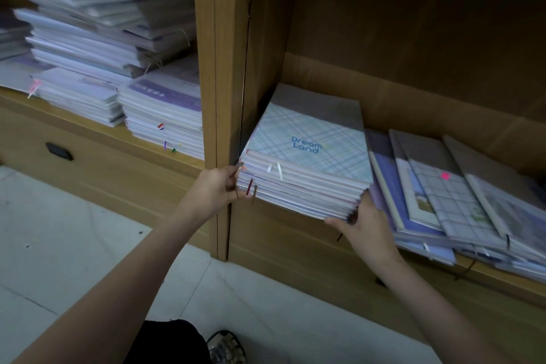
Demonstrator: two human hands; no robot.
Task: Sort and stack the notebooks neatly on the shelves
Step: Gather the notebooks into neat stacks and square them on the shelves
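A thick stack of notebooks (307,162) sits at the left end of the right shelf compartment, its front overhanging the shelf edge. The top cover is pale plaid and reads "Dream Land". My left hand (217,186) grips the stack's front left corner, fingers curled on the spines. My right hand (360,224) holds the front right corner from below and the side, thumb along the bottom edge. Ribbon bookmarks hang from the stack's front.
To the right, several notebooks (449,198) lie fanned and leaning on the same shelf (487,272). The left compartment holds tall uneven piles of notebooks (97,47). A wooden upright (218,68) divides the compartments. A drawer front with a dark handle (59,151) is below left; tiled floor underfoot.
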